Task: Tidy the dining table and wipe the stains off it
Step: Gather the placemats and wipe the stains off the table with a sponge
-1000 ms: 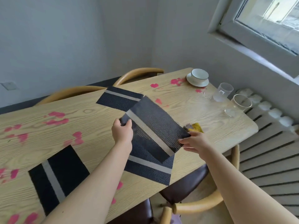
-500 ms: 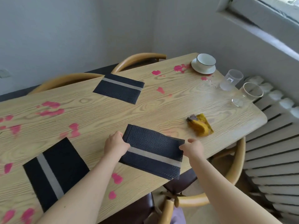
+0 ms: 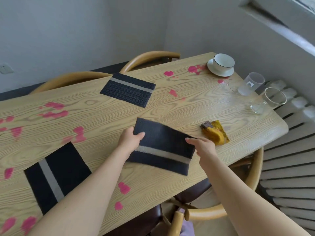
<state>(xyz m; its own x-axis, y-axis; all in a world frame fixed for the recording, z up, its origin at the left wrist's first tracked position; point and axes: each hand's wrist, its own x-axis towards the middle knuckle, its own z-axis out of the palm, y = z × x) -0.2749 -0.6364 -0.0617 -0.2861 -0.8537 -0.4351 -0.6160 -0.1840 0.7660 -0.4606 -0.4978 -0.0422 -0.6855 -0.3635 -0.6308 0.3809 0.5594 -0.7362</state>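
Wood-grain tabletop (image 3: 170, 109), long, set in a grey-walled corner. Notes run from your hands outward.

Your left hand (image 3: 131, 140) grips the left edge of a striped placemat (image 3: 163, 147), thumb on top and fingers curled under. Your right hand (image 3: 202, 145) holds the mat's right edge with fingers laid over the top corner. The underside of that grip is hidden. The mat is motion-blurred and sits close to the near edge of the tabletop. You cannot tell whether it lies flat or is slightly lifted.

Just beyond your right hand lies a crumpled yellow cloth (image 3: 215, 132) with a brownish patch at one end. Further out, near the far right corner, a clear glass (image 3: 268, 101) stands near the edge with a frosted glass (image 3: 251, 84) just behind it. Beyond both is a white cup (image 3: 223, 63) on its saucer (image 3: 219, 72).

A far placemat (image 3: 127, 90) lies flat toward the far edge. A near placemat (image 3: 56, 174) lies flat at near left, beside your left forearm.

Pink stains are widespread:
- a smeared cluster (image 3: 54, 113) left of centre
- blots (image 3: 196, 68) beside the saucer
- two spots (image 3: 124, 188) near the front edge, between your forearms

Around the tabletop, a far chair (image 3: 148, 60) with a curved wooden back is tucked in on the opposite side. A near chair (image 3: 221, 210) stands below the right corner. A white radiator (image 3: 289, 167) runs along the wall, close to the tabletop's right end.
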